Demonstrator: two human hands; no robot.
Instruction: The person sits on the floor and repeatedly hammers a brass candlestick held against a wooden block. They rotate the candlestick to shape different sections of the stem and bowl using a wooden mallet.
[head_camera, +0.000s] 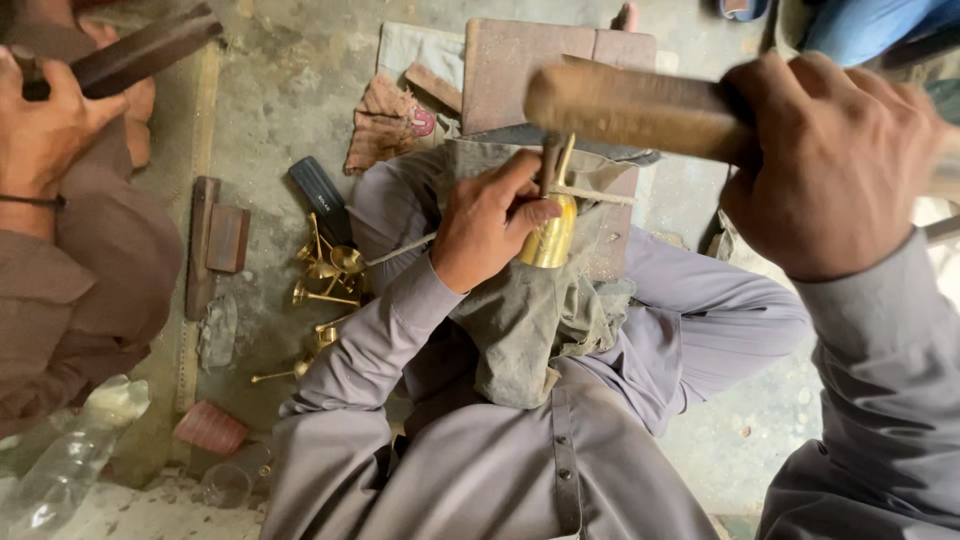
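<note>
My left hand (487, 228) grips a shiny brass cup-shaped piece (550, 236) and steadies a thin dark punch (550, 162) upright on it, over a grey cloth (530, 310) on my lap. My right hand (832, 165) is raised close to the camera, clenched around the thick brown wooden handle of a mallet (630, 108), which hangs above the punch and the brass piece. A thin metal rod (400, 250) runs out to the left from under my left hand.
Several small brass goblet-like parts (325, 275) lie on the concrete floor left of my knee, beside a black case (320, 198) and wooden blocks (226, 238). Another person's hand (40, 125) at the left holds a dark tool. Plastic bottle (70, 450) at bottom left.
</note>
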